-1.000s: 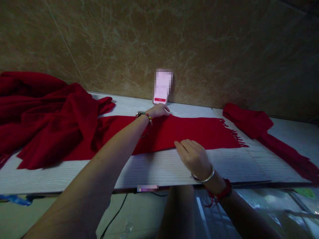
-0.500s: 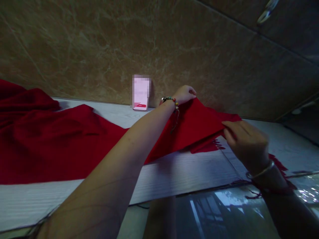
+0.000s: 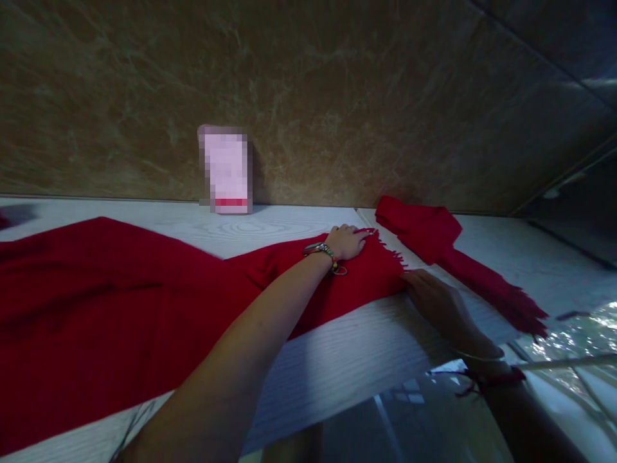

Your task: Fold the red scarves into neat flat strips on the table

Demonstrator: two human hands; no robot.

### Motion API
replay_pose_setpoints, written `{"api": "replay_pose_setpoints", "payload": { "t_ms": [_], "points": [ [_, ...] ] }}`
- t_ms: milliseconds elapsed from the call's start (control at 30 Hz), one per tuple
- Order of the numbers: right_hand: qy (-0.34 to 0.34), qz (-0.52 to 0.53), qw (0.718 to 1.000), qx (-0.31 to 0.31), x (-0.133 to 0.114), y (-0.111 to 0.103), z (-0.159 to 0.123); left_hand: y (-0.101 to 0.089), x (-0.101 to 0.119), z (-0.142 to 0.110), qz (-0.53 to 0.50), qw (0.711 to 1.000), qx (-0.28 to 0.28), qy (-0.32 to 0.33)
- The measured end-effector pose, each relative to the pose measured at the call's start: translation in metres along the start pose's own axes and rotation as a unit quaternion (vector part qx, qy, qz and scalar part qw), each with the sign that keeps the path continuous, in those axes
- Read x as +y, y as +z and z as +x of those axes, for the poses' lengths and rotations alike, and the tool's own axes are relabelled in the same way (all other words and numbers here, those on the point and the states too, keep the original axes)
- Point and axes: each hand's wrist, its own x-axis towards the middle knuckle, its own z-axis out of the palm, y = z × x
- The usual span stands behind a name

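A long red scarf (image 3: 183,302) with a fringed end stretches across from the left. My left hand (image 3: 346,242), with a beaded bracelet at the wrist, rests on top of it and appears to pinch the far corner of the fringed end. At the near corner of that end, my right hand (image 3: 436,305) pinches the edge between thumb and fingers; some of its fingertips are hidden. Just right of the fringe lies a second, folded red fringed piece (image 3: 434,238), apart from both hands.
The scarf lies on a pale wood-grain surface (image 3: 347,360) against a brown marbled wall (image 3: 308,96). A phone (image 3: 226,170) with a blurred screen leans on the wall. Along the near side is a dark glossy, reflective surface (image 3: 400,418).
Both hands have come down with the raised scarf, whose fringed end now lies flatter on the surface. The folded red piece at right is uncovered. The view has shifted right.
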Motion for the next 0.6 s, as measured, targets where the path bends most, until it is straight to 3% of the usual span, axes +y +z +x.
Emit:
{"api": "replay_pose_setpoints", "payload": {
  "t_ms": [233, 467, 600],
  "points": [
    [-0.030, 0.023, 0.999, 0.004, -0.017, -0.012, 0.007, -0.009, -0.007, -0.018, 0.047, 0.998, -0.036, 0.023],
    [-0.079, 0.022, 0.996, 0.030, -0.085, -0.027, 0.003, -0.016, -0.031, -0.079, 0.061, 0.996, -0.043, 0.051],
    [-0.083, 0.038, 0.994, 0.055, -0.109, -0.039, 0.014, -0.025, -0.043, -0.104, 0.062, 0.998, 0.000, 0.034]
  ]
}}
